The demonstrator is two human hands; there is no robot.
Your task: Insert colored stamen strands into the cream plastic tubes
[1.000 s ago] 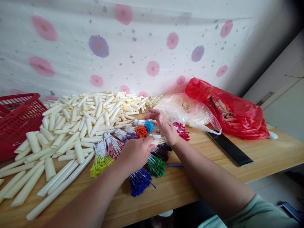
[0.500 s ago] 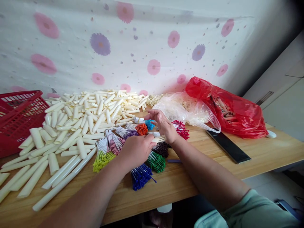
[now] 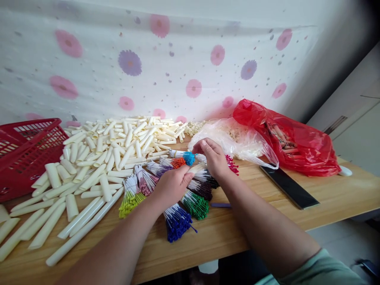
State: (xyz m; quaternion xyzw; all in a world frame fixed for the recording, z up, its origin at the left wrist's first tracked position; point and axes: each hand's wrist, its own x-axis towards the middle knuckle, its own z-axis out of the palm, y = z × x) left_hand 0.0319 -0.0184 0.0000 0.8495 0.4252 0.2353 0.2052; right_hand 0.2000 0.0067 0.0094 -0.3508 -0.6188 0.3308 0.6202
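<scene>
My left hand [image 3: 172,185] is closed around a short cream plastic tube [image 3: 198,168], whose end pokes out towards my right hand. My right hand [image 3: 213,156] hovers just above and right of it, fingers pinched at the light-blue-tipped bundle [image 3: 184,156]; what it pinches is too small to see. Around both hands lie bundles of thin white sticks with coloured tips: orange [image 3: 175,162], purple [image 3: 156,168], pink [image 3: 144,180], yellow-green [image 3: 129,198], dark blue [image 3: 177,221], green [image 3: 196,205], dark maroon [image 3: 203,189] and red [image 3: 233,165].
A heap of cream tubes [image 3: 113,146] covers the wooden table's [image 3: 332,190] left and back, with long ones [image 3: 80,225] in front. A red basket [image 3: 23,154] stands far left. A clear bag [image 3: 234,140], a red bag [image 3: 291,140] and a black flat bar [image 3: 289,186] lie on the right.
My right hand has lifted off the bundles and closed its fingers into a pinch near the light-blue tips. My left hand still holds the tube, shifted slightly up.
</scene>
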